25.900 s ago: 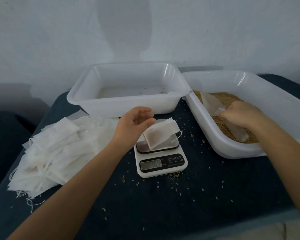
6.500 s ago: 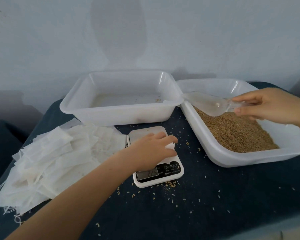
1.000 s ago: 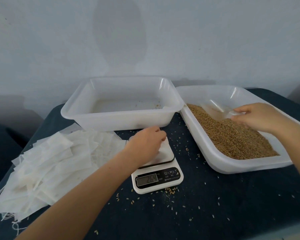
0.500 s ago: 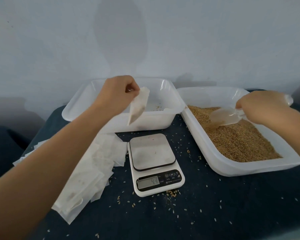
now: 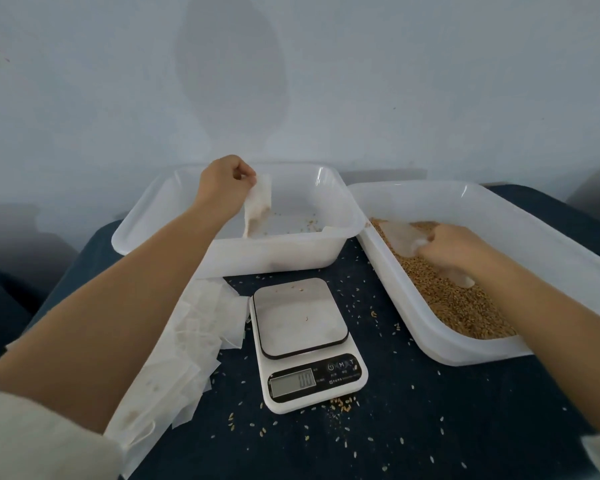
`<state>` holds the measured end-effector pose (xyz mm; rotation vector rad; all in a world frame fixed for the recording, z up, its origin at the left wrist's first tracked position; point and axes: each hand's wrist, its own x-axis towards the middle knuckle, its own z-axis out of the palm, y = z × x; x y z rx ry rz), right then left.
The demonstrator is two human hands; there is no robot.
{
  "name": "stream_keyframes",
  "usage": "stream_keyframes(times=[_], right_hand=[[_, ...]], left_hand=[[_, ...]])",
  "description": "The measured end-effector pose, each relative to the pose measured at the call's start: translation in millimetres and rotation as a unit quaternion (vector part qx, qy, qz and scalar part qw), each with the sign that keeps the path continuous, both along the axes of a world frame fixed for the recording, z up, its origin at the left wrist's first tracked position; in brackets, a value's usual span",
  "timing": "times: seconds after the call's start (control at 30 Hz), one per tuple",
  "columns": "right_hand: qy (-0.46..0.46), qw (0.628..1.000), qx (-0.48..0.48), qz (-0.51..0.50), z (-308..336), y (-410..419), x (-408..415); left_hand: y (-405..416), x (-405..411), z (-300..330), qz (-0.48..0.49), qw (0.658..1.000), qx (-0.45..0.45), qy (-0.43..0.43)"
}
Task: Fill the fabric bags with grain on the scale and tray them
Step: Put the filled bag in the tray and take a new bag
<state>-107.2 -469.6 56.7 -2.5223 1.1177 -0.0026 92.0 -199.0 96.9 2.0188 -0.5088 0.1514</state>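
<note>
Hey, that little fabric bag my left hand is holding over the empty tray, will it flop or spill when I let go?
The fabric bag hangs limp from the left hand, so it is likely floppy. Grain sags at its bottom, so it would probably drop bottom first. Its top looks unsealed; a few grains may escape.

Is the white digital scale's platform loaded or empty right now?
Empty: the white digital scale carries only stray grains, and the left hand holds the white fabric bag over the empty translucent tray.

Dark blue cloth point(image 5: 430, 427) over table; pale wall point(image 5: 395, 81) behind.
</note>
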Motion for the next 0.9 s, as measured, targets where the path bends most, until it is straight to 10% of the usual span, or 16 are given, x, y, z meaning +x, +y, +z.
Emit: stream_keyframes(times=[0.27, 0.47, 0.8, 0.9], right_hand=[[0.032, 0.998, -0.024, 0.039, -8.9, 5.0, 0.7], [0.009, 0.999, -0.001, 0.051, -15.8, 5.7, -0.7], [0.074, 0.993, -0.028, 0.086, -18.6, 2.5, -1.8], [0.078, 0.992, -0.028, 0.098, -18.9, 3.7, 0.1]], left_hand=[[-27.1, 27.7, -14.6, -0.007, 0.999, -0.020, 0.037], [-48.4, 42.1, -40.3, -0.049, 0.991, 0.124, -0.005], [-41.5, 36.1, -36.6, -0.260, 0.864, 0.428, 0.041], [-32.6, 33.8, -33.1, -0.241, 0.873, 0.416, 0.082]])
